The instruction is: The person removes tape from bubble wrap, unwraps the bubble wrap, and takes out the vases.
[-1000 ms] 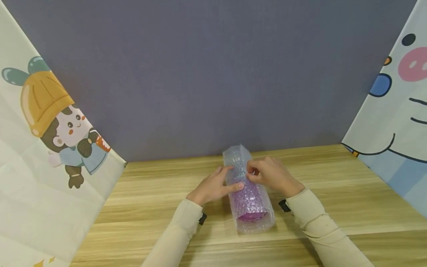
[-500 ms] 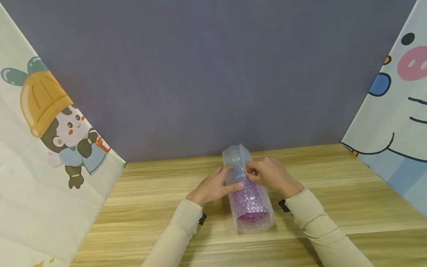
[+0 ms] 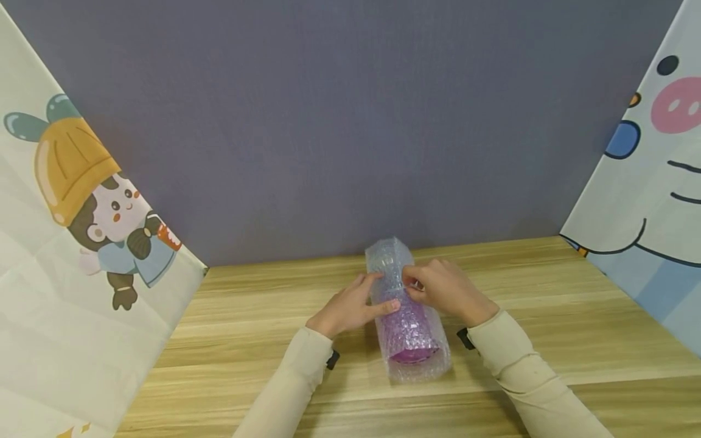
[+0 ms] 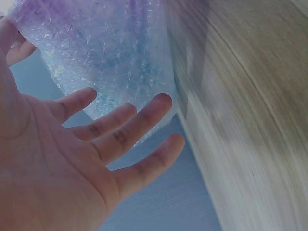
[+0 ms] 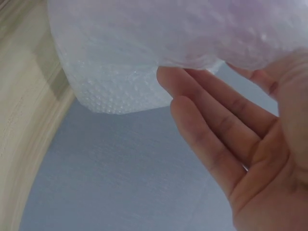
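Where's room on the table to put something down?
There's bare table left of the left hand, out to the yellow-hat panel, and right of the right hand, out to the pig-nose panel. The middle is crowded: both hands are on the bubble-wrapped purple thing.

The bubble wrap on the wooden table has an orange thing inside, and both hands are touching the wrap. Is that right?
Nearly! The thing inside is purple, not orange: the head view shows it through the bubble wrap. The wrap is on the wooden table, with the left hand and right hand both touching it.
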### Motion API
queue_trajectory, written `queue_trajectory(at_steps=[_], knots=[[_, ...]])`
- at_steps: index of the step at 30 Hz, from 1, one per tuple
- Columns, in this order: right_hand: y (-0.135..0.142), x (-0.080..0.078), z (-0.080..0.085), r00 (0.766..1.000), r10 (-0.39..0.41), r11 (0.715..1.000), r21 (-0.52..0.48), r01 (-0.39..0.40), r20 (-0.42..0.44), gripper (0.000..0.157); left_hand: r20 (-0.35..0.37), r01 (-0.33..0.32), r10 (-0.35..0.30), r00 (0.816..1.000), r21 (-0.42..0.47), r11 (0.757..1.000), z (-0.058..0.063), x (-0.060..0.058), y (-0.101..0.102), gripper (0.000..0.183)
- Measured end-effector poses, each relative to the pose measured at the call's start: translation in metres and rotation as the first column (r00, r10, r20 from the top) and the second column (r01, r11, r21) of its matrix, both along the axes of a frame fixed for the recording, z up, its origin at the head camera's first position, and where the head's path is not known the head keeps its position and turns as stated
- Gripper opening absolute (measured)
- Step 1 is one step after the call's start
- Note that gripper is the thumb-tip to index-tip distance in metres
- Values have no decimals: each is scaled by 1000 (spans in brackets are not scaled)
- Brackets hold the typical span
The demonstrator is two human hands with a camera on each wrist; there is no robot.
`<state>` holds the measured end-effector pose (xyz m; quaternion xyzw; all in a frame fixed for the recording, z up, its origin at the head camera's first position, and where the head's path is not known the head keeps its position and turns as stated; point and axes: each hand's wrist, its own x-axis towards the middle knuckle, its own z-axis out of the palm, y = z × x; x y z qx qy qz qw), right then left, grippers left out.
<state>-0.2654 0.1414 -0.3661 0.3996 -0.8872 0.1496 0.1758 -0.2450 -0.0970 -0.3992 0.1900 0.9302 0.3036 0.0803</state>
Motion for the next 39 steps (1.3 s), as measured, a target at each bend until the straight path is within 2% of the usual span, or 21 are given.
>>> queue_trajectory(at_steps=[9, 24, 39], knots=[[-2, 0, -2, 1000, -19, 1000, -7, 19, -14, 16, 11, 1, -1, 1000, 9, 1000, 1, 1, -1, 96], [-8, 10, -6, 999, -48, 998, -29, 47, -25, 17, 13, 21, -21, 1000, 0, 1000, 0, 8, -6, 97], [-8, 9, -8, 996, -81, 996, -39, 80, -29, 16, 18, 22, -22, 1000, 6, 1000, -1, 7, -6, 96]])
